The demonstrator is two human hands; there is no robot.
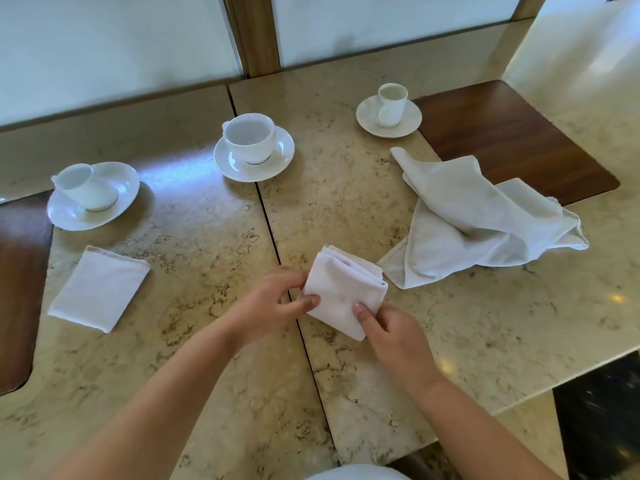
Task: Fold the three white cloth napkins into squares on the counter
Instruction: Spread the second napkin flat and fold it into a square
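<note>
I am pinching a folded napkin between my left hand and right hand, fingers closed on its near edges, over the seam of the beige marble counter. A finished square napkin is lying toward the left edge; an unfolded napkin is sprawling right, overlapping a wooden inlay. Farther back, three empty-looking white cups on saucers are sitting below frosted panels.

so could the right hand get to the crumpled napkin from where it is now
Probably yes, once free. The right hand is pinching the half-folded napkin now, but the crumpled napkin lies beside it on bare counter, nothing between.
</note>
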